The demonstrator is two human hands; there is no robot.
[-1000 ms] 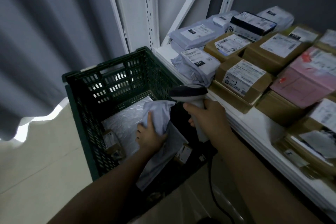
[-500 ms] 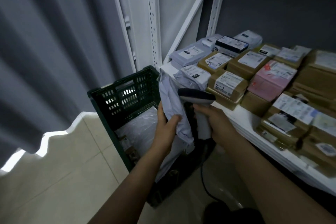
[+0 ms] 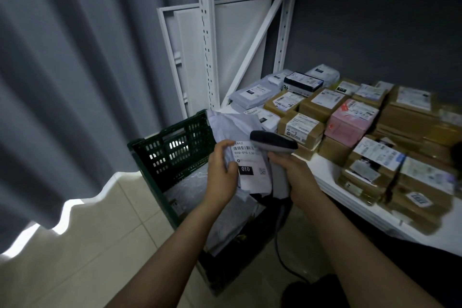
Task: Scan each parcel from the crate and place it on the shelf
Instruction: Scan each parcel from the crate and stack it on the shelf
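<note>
My left hand (image 3: 221, 172) grips a pale grey poly-bag parcel (image 3: 250, 170), lifted above the dark green crate (image 3: 172, 155) with its white barcode label facing me. My right hand (image 3: 296, 177) holds the handle of a grey barcode scanner (image 3: 273, 144), whose dark head sits just over the label's top right corner. More bagged parcels lie in the crate under my arms. The white shelf (image 3: 322, 172) to the right carries several brown boxes, a pink box (image 3: 351, 121) and grey bags.
A grey curtain (image 3: 75, 82) hangs on the left over the beige tiled floor (image 3: 100, 245). White shelf uprights (image 3: 206, 32) and leaning white boards stand behind the crate. The scanner's black cable (image 3: 285, 260) trails down to the floor by my right arm.
My left hand lifted the grey bag out of the crate and turned it so its label faces up. The scanner head now sits over the label. My view has tilted upward.
</note>
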